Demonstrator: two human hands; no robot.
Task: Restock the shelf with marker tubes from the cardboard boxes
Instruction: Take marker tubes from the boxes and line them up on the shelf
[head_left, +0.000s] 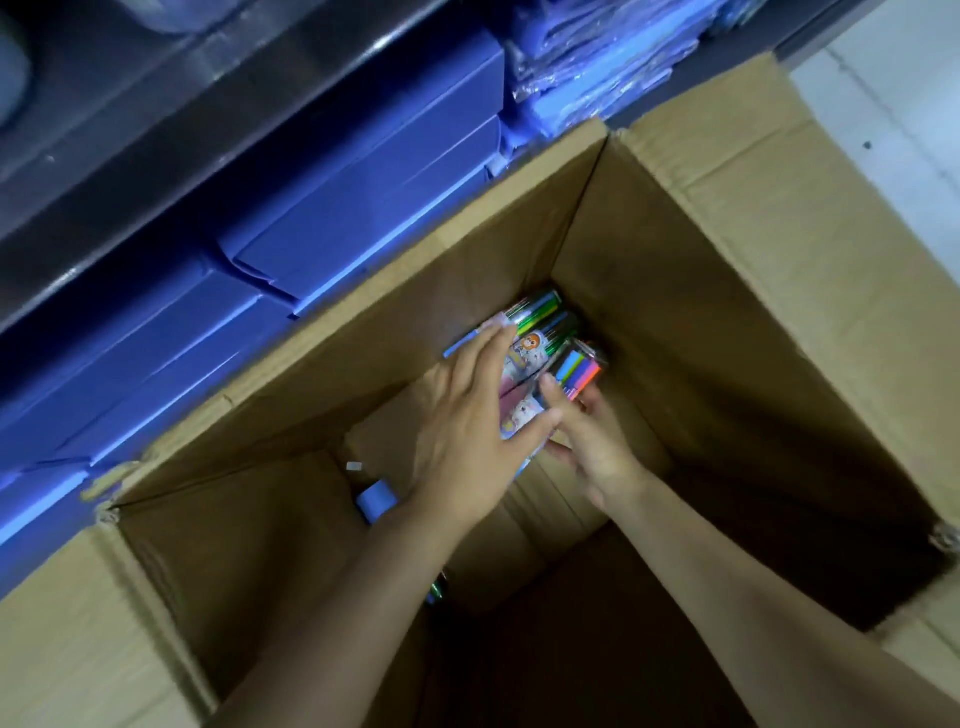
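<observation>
Both my arms reach down into a large open cardboard box (691, 291). Several clear marker tubes (550, 332) with cartoon labels and coloured pens lie together at the box's far inner corner. My left hand (467, 421) lies over the tubes from the left, fingers spread along them and thumb across a label. My right hand (592, 441) comes in from the right, fingers curled under and around the nearest tube (579, 369). The tubes' lower ends are hidden by my hands.
A blue packet (376, 499) and a small white scrap (353, 466) lie on the box's floor. Another tube's end (436, 590) shows beside my left forearm. Behind the box, dark shelves (156, 130) carry blue boxes (363, 208) and wrapped blue packs (587, 67). White floor (893, 119) lies at the right.
</observation>
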